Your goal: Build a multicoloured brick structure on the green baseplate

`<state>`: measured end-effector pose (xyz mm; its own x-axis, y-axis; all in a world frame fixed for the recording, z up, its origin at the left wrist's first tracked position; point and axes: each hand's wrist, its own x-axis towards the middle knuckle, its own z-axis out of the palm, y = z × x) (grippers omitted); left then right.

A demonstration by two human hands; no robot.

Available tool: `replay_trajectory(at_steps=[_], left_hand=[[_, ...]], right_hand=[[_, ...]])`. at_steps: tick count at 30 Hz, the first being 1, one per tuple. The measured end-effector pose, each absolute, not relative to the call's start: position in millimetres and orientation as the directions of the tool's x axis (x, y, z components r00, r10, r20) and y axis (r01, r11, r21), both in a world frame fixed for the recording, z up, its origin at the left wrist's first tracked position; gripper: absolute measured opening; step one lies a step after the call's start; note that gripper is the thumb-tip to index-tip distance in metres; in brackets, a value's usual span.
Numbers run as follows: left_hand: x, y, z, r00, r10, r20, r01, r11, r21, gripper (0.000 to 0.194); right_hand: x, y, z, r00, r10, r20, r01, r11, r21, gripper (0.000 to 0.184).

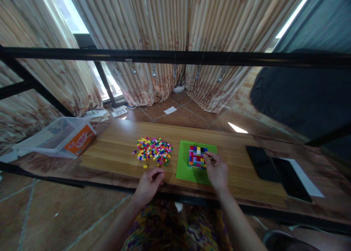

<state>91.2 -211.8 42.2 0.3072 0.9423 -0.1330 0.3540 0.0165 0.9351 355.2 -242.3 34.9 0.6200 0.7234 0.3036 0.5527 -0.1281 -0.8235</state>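
Observation:
A green baseplate [182,167] lies on the wooden tabletop, bearing a low block of multicoloured toy bricks [195,156]. At the block's right side is my right hand [217,170], its thumb and fingers pinched together over the edge. Whatever sits between those fingertips is too small to make out. My left hand [149,184] hovers by the table's front edge, left of the baseplate, fingers closed in a pinch. A speck of red shows at its fingertips, too small to name surely. Just beyond it spreads a pile of loose toy bricks [155,149], with a yellow brick [145,166] apart in front.
A clear plastic bin [59,134] with an orange label stands at the table's left end. On the right lie a dark flat slab [261,163], a black tablet-like panel [290,178] and white paper [308,179]. A black metal bar [170,56] crosses behind the table.

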Motion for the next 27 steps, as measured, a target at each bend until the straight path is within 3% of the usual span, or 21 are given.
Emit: replay_trajectory(at_steps=[5, 12, 27], left_hand=[[89.0, -211.8, 37.5, 0.311, 0.94, -0.142, 0.381, 0.013, 0.924, 0.027], [88.7, -212.0, 32.9, 0.359, 0.923, -0.136, 0.405, -0.023, 0.914, 0.024], [91.4, -208.3, 28.8, 0.329, 0.921, -0.208, 0.383, 0.071, 0.921, 0.023]], right_hand=[[365.1, -218.9, 30.3, 0.697, 0.689, 0.2, 0.498, -0.264, -0.826, 0.036], [369.0, -218.3, 25.0, 0.704, 0.686, 0.182, 0.484, -0.276, -0.83, 0.036], [371.5, -220.7, 20.1, 0.728, 0.672, 0.138, 0.435, -0.296, -0.851, 0.04]])
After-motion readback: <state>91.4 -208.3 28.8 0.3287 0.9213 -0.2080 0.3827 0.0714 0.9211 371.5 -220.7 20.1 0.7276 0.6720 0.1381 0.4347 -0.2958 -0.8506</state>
